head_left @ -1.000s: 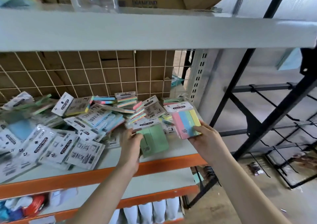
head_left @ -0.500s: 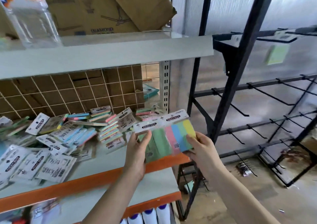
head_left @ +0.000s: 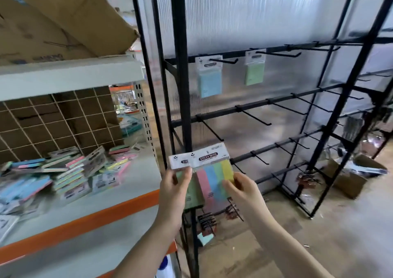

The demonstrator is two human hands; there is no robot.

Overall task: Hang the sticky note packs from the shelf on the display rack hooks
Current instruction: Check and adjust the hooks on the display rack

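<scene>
Left hand: the left hand (head_left: 175,189) pinches a green sticky note pack (head_left: 192,189) just under its white header card, thumb and fingers closed on the upper left corner, the pack upright and partly hidden behind its neighbour.
Right hand: the right hand (head_left: 241,189) grips a multicolour sticky note pack (head_left: 212,177) — pink, blue, green and yellow strips under a "STICKY NOTE" header — with fingers curled round its lower right edge.
Held packs: the two overlap, the multicolour one in front, both raised in front of the black upright of the display rack (head_left: 182,99) and clear of the shelf.
Rack: black cross bars carry rows of forward-pointing hooks (head_left: 255,118) against a ribbed translucent panel.
Already hung: a blue pack (head_left: 209,82) and a green hanging pack (head_left: 254,70) dangle side by side from the top bar's hooks, well above the hands.
Shelf: to the left, a grey shelf (head_left: 136,177) with an orange front edge holds a loose heap of sticky note packs (head_left: 70,173) before a wire grid back.
Above: a cardboard box (head_left: 63,18) sits on the upper shelf board.
Floor: a bundle of spare black hooks (head_left: 206,221) and an open carton (head_left: 350,177) lie on the concrete near the rack's foot.
</scene>
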